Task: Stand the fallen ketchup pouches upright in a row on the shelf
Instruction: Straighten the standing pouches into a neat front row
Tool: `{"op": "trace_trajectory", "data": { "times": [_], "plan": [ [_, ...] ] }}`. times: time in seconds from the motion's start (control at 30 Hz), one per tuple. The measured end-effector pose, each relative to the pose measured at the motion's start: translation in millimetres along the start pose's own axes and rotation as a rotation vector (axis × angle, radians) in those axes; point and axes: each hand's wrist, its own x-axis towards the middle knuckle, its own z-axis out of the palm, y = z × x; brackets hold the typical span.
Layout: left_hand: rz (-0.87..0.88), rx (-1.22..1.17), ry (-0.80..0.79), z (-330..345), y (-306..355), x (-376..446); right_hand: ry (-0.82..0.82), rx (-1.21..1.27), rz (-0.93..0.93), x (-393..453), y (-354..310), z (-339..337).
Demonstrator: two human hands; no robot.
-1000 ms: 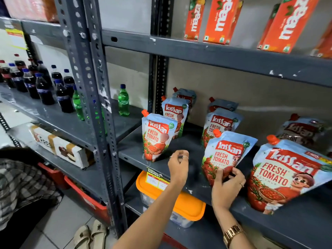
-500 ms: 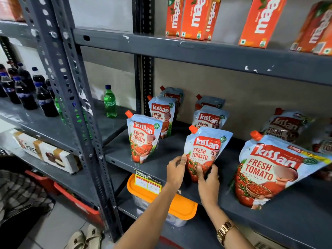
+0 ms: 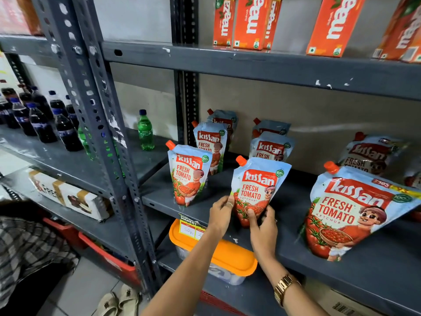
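Several light-blue ketchup pouches with orange caps stand on the grey shelf [image 3: 296, 254]. The middle front pouch [image 3: 258, 182] stands upright near the shelf's front edge. My left hand [image 3: 220, 213] grips its lower left edge and my right hand [image 3: 262, 226] grips its base from the front. To the left stands another front pouch [image 3: 188, 174], with a pouch [image 3: 210, 144] behind it. A large pouch [image 3: 350, 210] stands at the right front. Behind it a pouch [image 3: 371, 153] leans back against the wall.
Orange juice cartons [image 3: 250, 21] line the shelf above. An orange-lidded tub [image 3: 218, 254] sits on the shelf below my hands. A grey perforated upright [image 3: 100, 133] divides off the left bay with dark soda bottles [image 3: 41, 124] and a green bottle [image 3: 145, 131].
My left hand moved right from the shelf edge onto the middle pouch. Both hands now hold its base, and the pouch has shifted slightly left and stands straighter.
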Motion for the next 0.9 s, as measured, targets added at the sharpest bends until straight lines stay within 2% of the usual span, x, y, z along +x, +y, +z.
{"op": "trace_trajectory", "data": {
  "times": [0.2,0.33,0.47,0.63,0.77,0.9],
  "plan": [
    [0.005,0.046,0.014,3,2,-8,-0.002,-0.023,-0.01,-1,-3,-9],
    [0.241,0.11,0.333,9,-2,-21,0.175,-0.016,-0.087,-8,0,-30],
    [0.452,0.194,0.407,21,5,-33,0.308,-0.018,-0.142,-14,10,-57],
    [0.515,0.257,0.323,49,11,-46,0.479,-0.037,-0.199,-15,19,-88],
    [0.605,0.259,0.195,73,11,-56,0.566,-0.069,-0.164,-12,27,-115],
    [0.476,0.232,0.015,91,-1,-54,0.566,-0.057,-0.103,-8,38,-135]
  ]
}}
